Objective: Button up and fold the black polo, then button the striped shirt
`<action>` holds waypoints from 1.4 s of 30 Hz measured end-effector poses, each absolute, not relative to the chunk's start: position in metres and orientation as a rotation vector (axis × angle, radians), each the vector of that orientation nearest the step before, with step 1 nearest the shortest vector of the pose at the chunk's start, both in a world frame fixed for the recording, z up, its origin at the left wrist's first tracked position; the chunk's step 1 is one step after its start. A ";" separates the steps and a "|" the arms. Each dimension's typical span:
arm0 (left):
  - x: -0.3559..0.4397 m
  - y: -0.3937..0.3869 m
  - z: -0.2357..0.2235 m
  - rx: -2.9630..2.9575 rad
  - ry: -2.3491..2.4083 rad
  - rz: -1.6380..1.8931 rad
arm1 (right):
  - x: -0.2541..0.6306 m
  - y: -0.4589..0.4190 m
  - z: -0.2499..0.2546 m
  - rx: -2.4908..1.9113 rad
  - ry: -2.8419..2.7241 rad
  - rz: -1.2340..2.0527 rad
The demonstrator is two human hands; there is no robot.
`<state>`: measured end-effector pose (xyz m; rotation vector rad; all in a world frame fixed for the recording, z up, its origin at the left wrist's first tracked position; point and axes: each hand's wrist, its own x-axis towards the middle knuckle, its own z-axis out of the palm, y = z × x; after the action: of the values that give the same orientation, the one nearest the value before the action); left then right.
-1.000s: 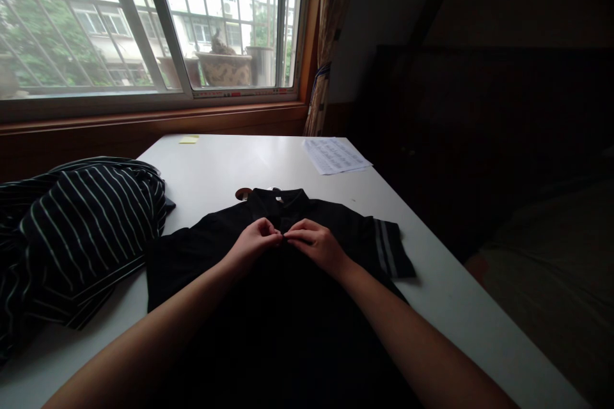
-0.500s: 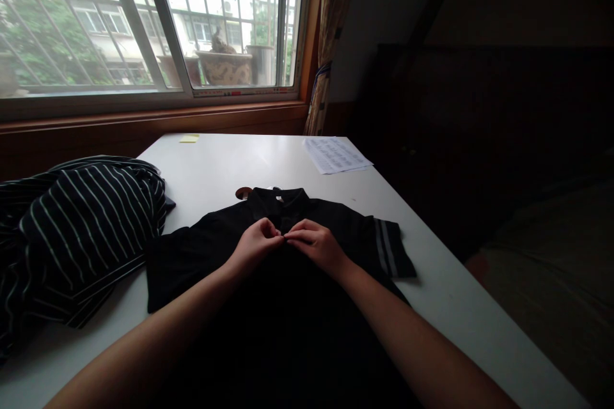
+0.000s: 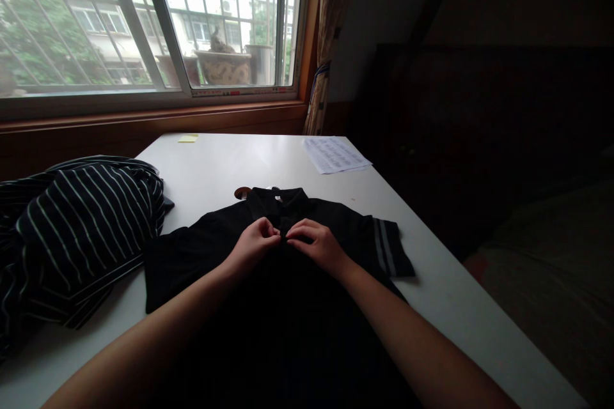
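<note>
A black short-sleeved shirt [image 3: 283,287] with a collar lies face up on the white table [image 3: 230,163], two grey stripes on its right-side sleeve. Just below the collar, my left hand [image 3: 254,239] pinches the front opening between thumb and forefinger. Facing it, my right hand [image 3: 316,246] has its thumb and fingertips drawn together on the same front edge, a small gap from the left fingers. Any button there is too dark and small to make out. A brown rounded piece [image 3: 242,193] pokes out beside the collar.
A heap of black-and-white striped cloth [image 3: 91,223] covers the table's left side. Printed sheets [image 3: 336,154] lie at the back right, a yellow sticky note [image 3: 188,138] at the back left. Beyond are a window and a tied curtain [image 3: 323,70].
My right fingertips have drawn slightly apart from the left ones. Both hands stay at the shirt's front below the collar. The view has shifted very slightly.
</note>
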<state>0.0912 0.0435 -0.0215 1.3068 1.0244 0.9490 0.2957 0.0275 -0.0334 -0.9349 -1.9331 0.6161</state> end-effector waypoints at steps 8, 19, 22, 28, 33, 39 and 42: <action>0.094 0.041 -0.018 1.127 0.936 0.938 | 0.295 0.026 -0.030 -0.974 -1.922 0.634; 0.096 0.036 -0.019 1.389 1.177 0.963 | 0.291 0.026 -0.031 -0.961 -1.821 0.714; 0.096 0.037 -0.024 1.428 1.206 0.984 | 0.290 0.026 -0.033 -0.950 -1.816 0.716; 0.095 0.038 -0.027 1.433 1.196 0.994 | 0.289 0.026 -0.035 -0.955 -1.833 0.695; 0.095 0.037 -0.026 1.445 1.186 0.975 | 0.290 0.025 -0.034 -0.949 -1.858 0.690; 0.094 0.037 -0.028 1.452 1.176 1.005 | 0.291 0.025 -0.030 -0.971 -1.868 0.698; 0.095 0.036 -0.027 1.486 1.180 1.000 | 0.291 0.024 -0.028 -0.988 -1.869 0.711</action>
<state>0.0948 0.0363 -0.0267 1.4861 1.1796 0.9999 0.2912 0.0242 -0.0279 -0.9883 -1.8692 0.7106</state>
